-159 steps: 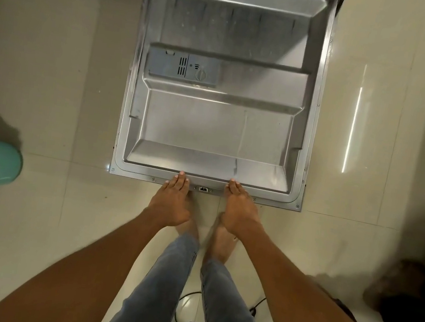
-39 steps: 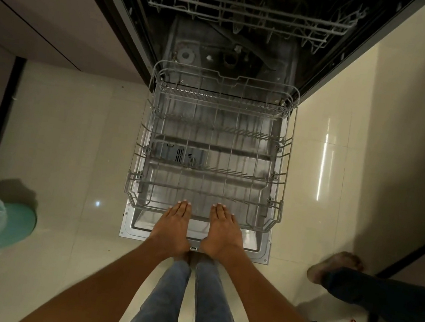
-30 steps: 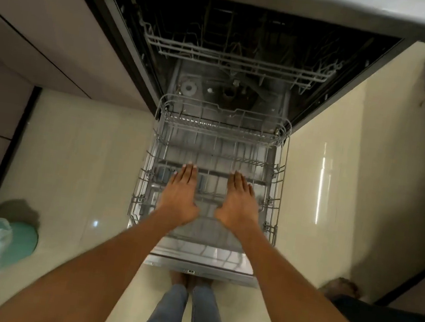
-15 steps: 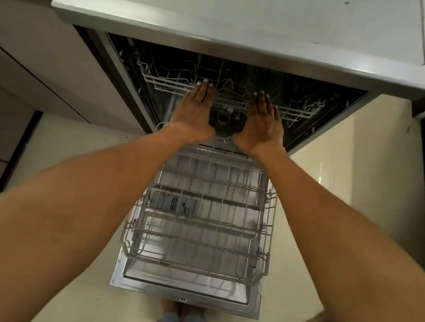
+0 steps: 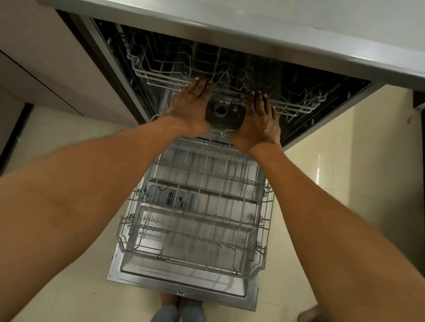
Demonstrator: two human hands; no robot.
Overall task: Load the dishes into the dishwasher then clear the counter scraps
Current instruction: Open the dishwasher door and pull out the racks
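Above pale floor tiles (image 5: 363, 209), reaching left hand (image 5: 190, 107) and right hand (image 5: 260, 121), each grip released, fingertips at upper rack (image 5: 163, 77), likely to pull it out above lower rack (image 5: 196, 213).

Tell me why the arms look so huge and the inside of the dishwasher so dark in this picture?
Head view: the wide-angle lens swells the forearms near the camera and bows straight edges like the countertop. The tub behind the upper rack sits in shadow under it, while the lower rack out on the door catches the room light; a glare streak marks the floor tile. Left hand and right hand look slightly soft.
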